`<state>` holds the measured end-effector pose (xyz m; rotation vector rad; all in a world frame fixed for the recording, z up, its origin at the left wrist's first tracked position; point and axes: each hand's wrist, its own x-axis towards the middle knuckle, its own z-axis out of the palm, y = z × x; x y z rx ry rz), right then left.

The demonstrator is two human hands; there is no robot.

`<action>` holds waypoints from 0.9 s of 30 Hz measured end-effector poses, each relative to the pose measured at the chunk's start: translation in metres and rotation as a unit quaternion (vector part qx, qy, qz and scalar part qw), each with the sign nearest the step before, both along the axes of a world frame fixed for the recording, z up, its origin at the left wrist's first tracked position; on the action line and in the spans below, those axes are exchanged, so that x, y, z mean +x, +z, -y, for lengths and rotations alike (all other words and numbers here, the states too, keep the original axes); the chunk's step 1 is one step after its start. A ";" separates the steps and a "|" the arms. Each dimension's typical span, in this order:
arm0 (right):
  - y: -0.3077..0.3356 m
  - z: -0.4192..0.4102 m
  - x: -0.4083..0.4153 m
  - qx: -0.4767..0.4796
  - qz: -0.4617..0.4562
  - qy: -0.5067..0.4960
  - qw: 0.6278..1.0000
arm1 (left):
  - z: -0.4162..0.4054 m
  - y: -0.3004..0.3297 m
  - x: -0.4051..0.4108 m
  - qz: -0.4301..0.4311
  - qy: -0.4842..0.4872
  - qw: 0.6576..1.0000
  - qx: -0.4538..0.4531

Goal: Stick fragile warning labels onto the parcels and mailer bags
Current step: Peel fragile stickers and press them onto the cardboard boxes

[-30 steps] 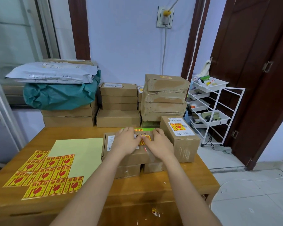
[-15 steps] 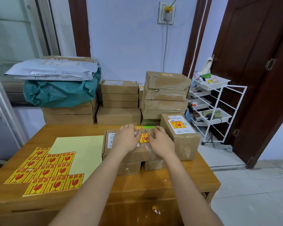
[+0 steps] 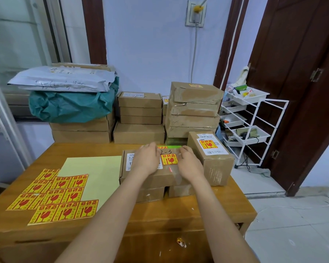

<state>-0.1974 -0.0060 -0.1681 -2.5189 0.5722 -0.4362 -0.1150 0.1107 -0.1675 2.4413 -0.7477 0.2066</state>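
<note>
Top parcel (image 3: 152, 175), handwritten "2-3", yellow-red 易碎品 label (image 3: 169, 159): your left hand (image 3: 147, 160) and right hand (image 3: 190, 164) rest flat beside it.

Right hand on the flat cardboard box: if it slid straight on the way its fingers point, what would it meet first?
The right hand points up-left across the flat cardboard box, so it would likely first meet the yellow-and-red fragile label, then the left hand.

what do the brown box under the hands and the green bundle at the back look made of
Brown box: corrugated cardboard by its matt kraft faces, with glossy clear tape catching light on top. Green bundle: probably thin plastic film, a mailer bag, judging by its crumpled, faintly shiny folds.
</note>
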 end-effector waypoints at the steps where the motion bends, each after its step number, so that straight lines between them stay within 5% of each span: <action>1: 0.000 -0.001 0.000 0.000 -0.001 0.000 1.000 | 0.000 0.001 -0.001 -0.005 -0.007 1.000 0.001; 9: 0.000 0.001 0.002 -0.013 -0.036 0.022 0.999 | -0.020 0.008 0.009 -0.122 -0.122 0.985 0.007; 27: 0.003 0.002 -0.001 -0.007 -0.016 0.024 1.000 | -0.023 0.019 0.003 -0.203 -0.115 0.972 -0.009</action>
